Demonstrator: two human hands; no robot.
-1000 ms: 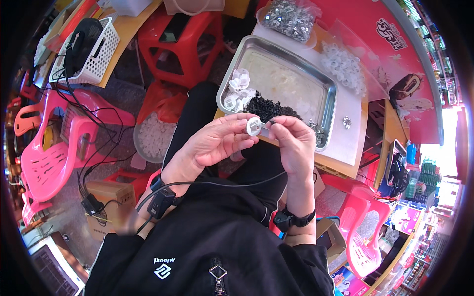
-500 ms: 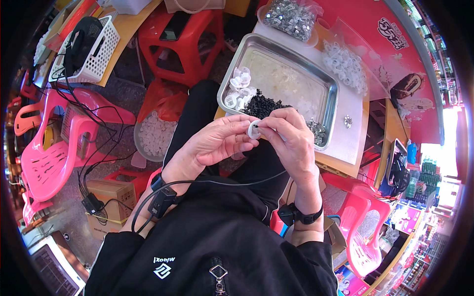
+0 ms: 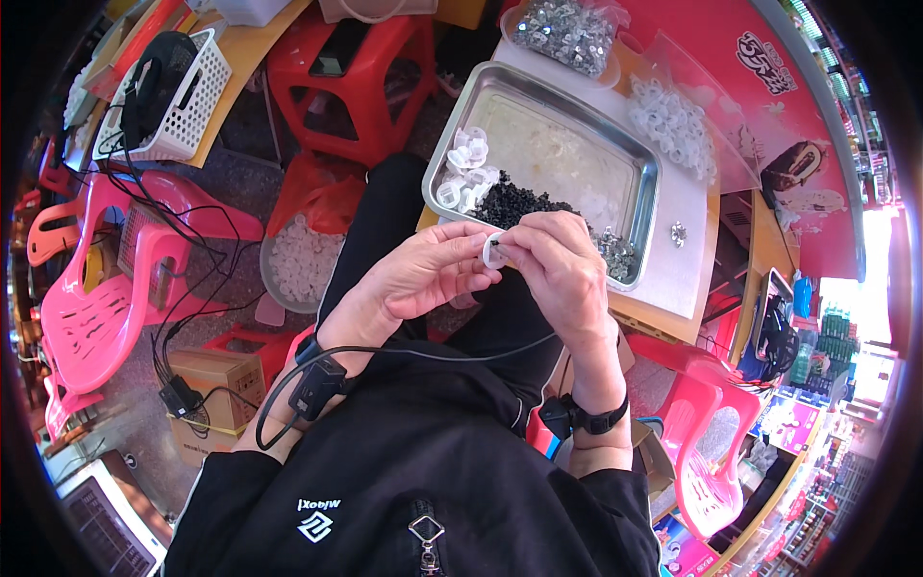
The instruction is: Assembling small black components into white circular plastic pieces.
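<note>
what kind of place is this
Probably a small shop with a corner used for hand assembly: stocked shelves stand off to the right, while a metal tray of small sorted parts and a bag of shiny metal pieces are on the table.

You have one small white round piece (image 3: pixel 491 254), like a shallow disc or cap, between your two grips. It is held at the fingertips of your left grip (image 3: pixel 420 277), and it stands on its edge, so its face is turned toward your right grip (image 3: pixel 567 269). At this face there is a tiny black part (image 3: pixel 496 244), just at the fingertips of your right grip; these fingers partly cover it, so its exact shape cannot be told.
</note>
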